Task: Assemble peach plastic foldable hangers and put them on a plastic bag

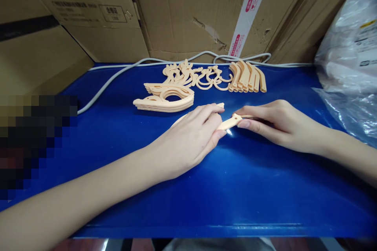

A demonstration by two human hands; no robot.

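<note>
My left hand lies on the blue table, fingers closed over a peach plastic hanger piece. My right hand pinches the other end of the same piece between thumb and fingers. The two hands nearly touch at the middle of the table. Behind them lies a stack of curved peach arms, a heap of hook-shaped pieces and a row of short curved parts.
Cardboard boxes wall the back and left of the table. A white cable runs along the back edge. A clear plastic bag fills the right side. A blurred dark patch sits at the left.
</note>
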